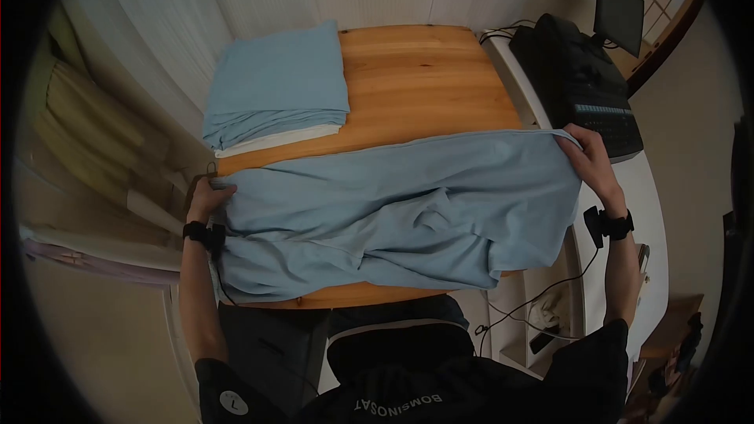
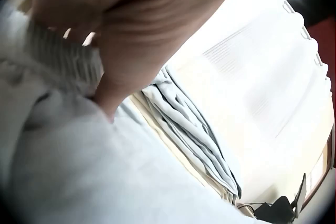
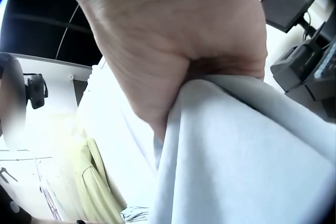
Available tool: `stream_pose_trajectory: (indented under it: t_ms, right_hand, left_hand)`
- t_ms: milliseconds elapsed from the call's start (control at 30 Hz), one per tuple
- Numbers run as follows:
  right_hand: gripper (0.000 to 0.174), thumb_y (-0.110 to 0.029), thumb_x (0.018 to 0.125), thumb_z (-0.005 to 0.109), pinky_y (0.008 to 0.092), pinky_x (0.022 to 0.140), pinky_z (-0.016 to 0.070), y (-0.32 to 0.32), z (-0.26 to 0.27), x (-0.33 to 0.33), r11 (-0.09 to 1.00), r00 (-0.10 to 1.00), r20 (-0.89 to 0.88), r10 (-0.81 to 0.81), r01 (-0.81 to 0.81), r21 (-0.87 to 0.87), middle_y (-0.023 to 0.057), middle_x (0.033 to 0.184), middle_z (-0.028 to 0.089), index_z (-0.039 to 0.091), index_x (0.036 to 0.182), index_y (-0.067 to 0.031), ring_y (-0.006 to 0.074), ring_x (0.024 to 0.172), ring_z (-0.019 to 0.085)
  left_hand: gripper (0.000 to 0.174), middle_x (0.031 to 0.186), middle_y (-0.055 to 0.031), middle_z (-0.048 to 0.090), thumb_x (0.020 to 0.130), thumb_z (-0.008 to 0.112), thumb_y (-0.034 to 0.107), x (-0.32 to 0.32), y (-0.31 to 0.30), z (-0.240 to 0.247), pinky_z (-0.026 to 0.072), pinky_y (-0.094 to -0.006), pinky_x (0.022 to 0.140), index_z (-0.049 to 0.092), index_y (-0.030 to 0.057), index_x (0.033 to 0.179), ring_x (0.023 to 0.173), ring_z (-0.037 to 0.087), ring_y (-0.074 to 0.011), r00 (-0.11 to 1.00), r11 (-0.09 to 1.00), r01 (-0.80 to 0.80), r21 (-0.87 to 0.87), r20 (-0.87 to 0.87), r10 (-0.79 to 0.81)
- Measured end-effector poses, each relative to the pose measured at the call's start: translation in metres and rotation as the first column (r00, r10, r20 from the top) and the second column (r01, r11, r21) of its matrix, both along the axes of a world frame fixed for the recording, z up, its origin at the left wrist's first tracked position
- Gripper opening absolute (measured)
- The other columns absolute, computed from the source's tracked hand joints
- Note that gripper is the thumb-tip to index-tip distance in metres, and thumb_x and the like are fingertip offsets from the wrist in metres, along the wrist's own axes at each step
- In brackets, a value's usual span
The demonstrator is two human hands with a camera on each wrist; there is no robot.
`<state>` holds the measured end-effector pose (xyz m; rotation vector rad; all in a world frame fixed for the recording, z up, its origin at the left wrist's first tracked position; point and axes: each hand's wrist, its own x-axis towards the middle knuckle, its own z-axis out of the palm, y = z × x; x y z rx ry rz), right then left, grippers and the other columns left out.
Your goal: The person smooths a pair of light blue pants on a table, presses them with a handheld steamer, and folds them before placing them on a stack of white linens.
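Observation:
A wide light blue garment (image 1: 338, 196) stretches across the near part of the wooden table, its far edge drawn fairly straight and its middle rumpled. My left hand (image 1: 206, 199) grips the left end, where the left wrist view shows a ribbed, gathered strip (image 2: 65, 58) under the fingers. At the far right corner, my right hand (image 1: 591, 161) pinches the cloth between thumb and fingers. From there the fabric hangs in loose folds (image 3: 220, 145) in the right wrist view; the fingertips are hidden behind it.
Folded light blue cloths (image 1: 279, 71) lie stacked at the table's back left, a white layer underneath. Bare wood (image 1: 424, 71) shows beside them. To the right stand a black machine (image 1: 569, 63) and a monitor (image 1: 620, 12). A cable (image 1: 542, 294) runs from my right wrist past an open drawer.

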<state>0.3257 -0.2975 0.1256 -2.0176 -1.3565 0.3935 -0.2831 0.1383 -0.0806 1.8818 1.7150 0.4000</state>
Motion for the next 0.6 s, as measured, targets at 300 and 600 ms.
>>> stream_pose_trajectory:
  t_ms: [300, 600]
  right_hand:
    - [0.02, -0.017, 0.079, 0.085, 0.0315, 0.061, 0.0515, -0.096, 0.043, -0.051, 0.897, 0.985, 0.098, 0.143, -0.087, -0.433, 0.0118, 0.071, 0.07, 0.076, 0.088, -0.0012, 0.0221, 0.06, 0.066]
    - [0.024, -0.006, 0.069, 0.066, 0.0319, 0.062, 0.049, -0.126, 0.102, -0.041, 0.997, 0.955, 0.287, -0.077, 0.075, 0.016, 0.0088, 0.072, 0.065, 0.076, 0.091, -0.0012, 0.0227, 0.066, 0.066]
  left_hand:
    - [0.022, 0.097, 0.0036, 0.049, 0.091, 0.071, 0.012, -0.053, -0.106, 0.064, 0.0352, -0.0227, 0.088, 0.054, 0.0067, 0.104, 0.093, 0.047, -0.0101, 0.869, 0.996, -0.078, 0.041, 0.493, 0.048]
    - [0.052, 0.134, -0.0052, 0.05, 0.1, 0.061, 0.032, -0.234, -0.153, 0.156, 0.038, -0.0361, 0.109, 0.044, 0.0048, 0.142, 0.122, 0.05, -0.0197, 0.622, 0.991, -0.092, 0.095, 0.783, -0.017]
